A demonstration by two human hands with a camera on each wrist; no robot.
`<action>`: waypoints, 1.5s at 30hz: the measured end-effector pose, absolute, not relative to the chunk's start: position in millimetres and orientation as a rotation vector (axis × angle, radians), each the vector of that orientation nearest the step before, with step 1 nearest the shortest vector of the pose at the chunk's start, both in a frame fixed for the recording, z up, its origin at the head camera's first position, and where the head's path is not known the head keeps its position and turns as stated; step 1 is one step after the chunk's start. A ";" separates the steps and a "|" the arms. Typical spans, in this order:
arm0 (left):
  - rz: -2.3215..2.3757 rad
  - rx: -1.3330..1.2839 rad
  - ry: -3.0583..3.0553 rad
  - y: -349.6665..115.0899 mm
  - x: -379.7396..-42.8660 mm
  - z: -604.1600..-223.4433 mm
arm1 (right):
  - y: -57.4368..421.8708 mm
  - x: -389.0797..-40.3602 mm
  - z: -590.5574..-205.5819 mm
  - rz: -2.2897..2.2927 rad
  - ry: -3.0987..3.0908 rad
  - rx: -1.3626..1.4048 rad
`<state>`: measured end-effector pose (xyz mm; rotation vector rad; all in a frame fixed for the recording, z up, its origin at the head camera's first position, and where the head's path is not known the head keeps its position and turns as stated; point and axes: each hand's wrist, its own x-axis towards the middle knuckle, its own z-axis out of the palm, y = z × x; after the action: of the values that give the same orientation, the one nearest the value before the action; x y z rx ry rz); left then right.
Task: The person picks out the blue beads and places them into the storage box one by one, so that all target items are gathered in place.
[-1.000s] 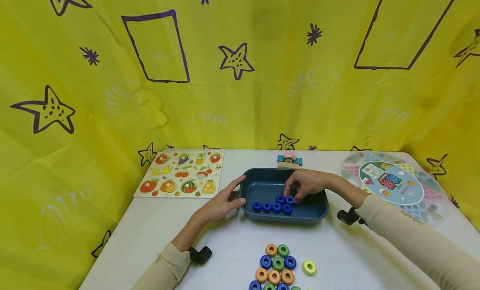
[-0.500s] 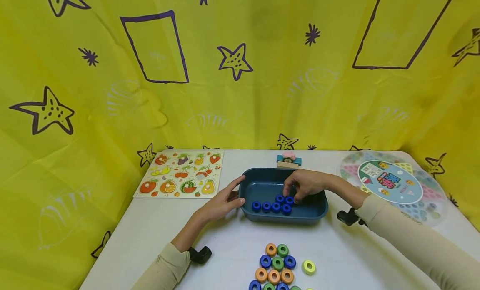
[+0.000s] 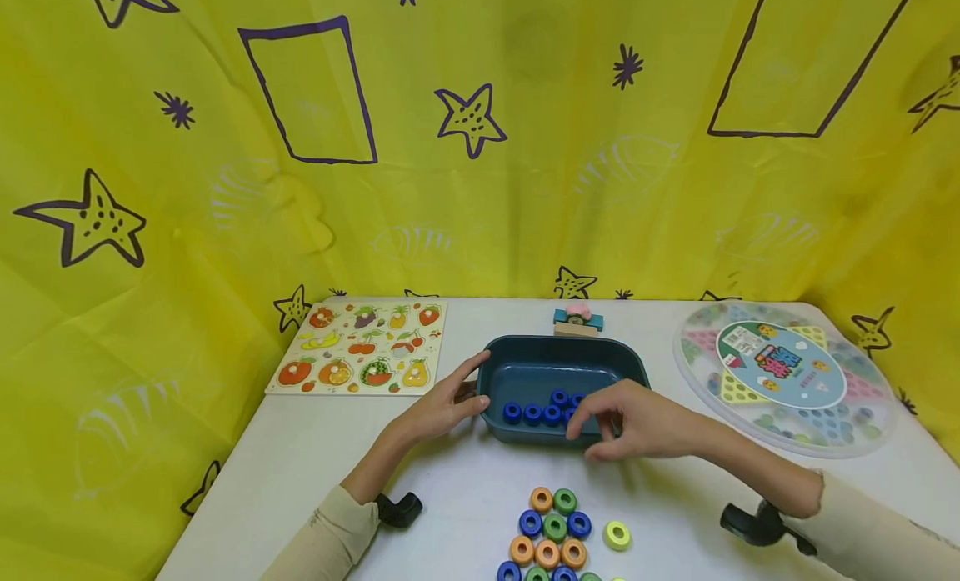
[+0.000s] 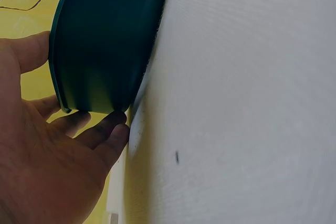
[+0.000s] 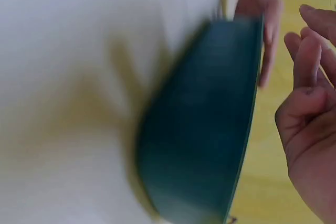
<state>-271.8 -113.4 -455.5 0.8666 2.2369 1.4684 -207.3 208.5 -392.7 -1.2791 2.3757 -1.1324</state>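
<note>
A dark blue plastic tray (image 3: pixel 525 435) stands mid-table in the head view, with several small blue rings (image 3: pixel 532 413) inside. My left hand (image 3: pixel 442 404) holds its left end, thumb and fingertips against the wall. In the left wrist view the left hand (image 4: pixel 63 156) has its thumb near the rim and bent fingers along the end wall. My right hand (image 3: pixel 637 418) is over the tray's front right, fingers loosely bent with nothing between them, hiding some rings. In the right wrist view the right hand (image 5: pixel 315 108) is beside the rim of the tray (image 5: pixel 205 124).
Several coloured rings (image 3: pixel 547 553) lie in rows in front of the tray, with a yellow ring (image 3: pixel 617 536) to their right. A fruit puzzle board (image 3: pixel 360 348) lies back left, a round clear game case (image 3: pixel 783 377) at right. A small wooden toy (image 3: pixel 577 321) stands behind the tray.
My right hand has risen out of the tray and come nearer, to its front right edge, uncovering the right back part. The left hand has stayed on the tray's left end.
</note>
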 end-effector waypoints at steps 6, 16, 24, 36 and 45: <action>1.458 0.884 2.219 -113.3 -270.5 -451.2 | 206.2 -166.8 -413.1 -1.162 2.343 -1.098; 1.472 0.876 2.238 -113.9 -271.5 -456.3 | 200.8 -140.7 -447.8 -1.250 2.357 -0.983; 1.459 0.872 2.262 -112.7 -270.5 -455.0 | 195.7 -136.9 -452.9 -1.188 2.422 -0.926; 1.458 0.868 2.260 -112.9 -271.7 -455.5 | 198.0 -141.7 -427.6 -1.150 2.437 -0.855; 1.464 0.869 2.253 -113.2 -271.5 -456.8 | 203.0 -181.5 -366.4 -1.184 2.512 -1.031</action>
<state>-271.5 -113.2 -456.8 0.8690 2.2529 1.4640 -181.5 203.0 -366.4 -1.0306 2.5116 -1.1838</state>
